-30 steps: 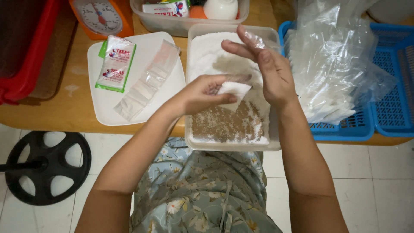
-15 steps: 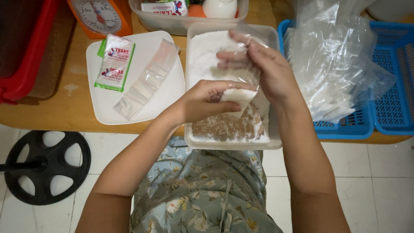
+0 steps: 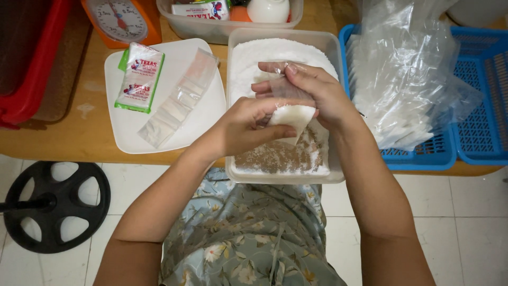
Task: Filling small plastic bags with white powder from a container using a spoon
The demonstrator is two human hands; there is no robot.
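Both my hands hold one small clear plastic bag partly filled with white powder, above a clear rectangular tub. My left hand pinches the bag's filled lower part. My right hand grips its empty upper part, fingers curled over the top. The tub holds white powder at its far end, and its near end is almost bare, with only a thin scatter of powder.
A white square plate on the left carries a green-edged packet and a strip of clear bags. An orange scale stands behind it. A blue basket on the right holds clear bags. A red bin sits far left.
My right hand has come down from an open, raised pose and closed on the bag's top. My left hand has turned slightly while keeping its hold on the filled part.
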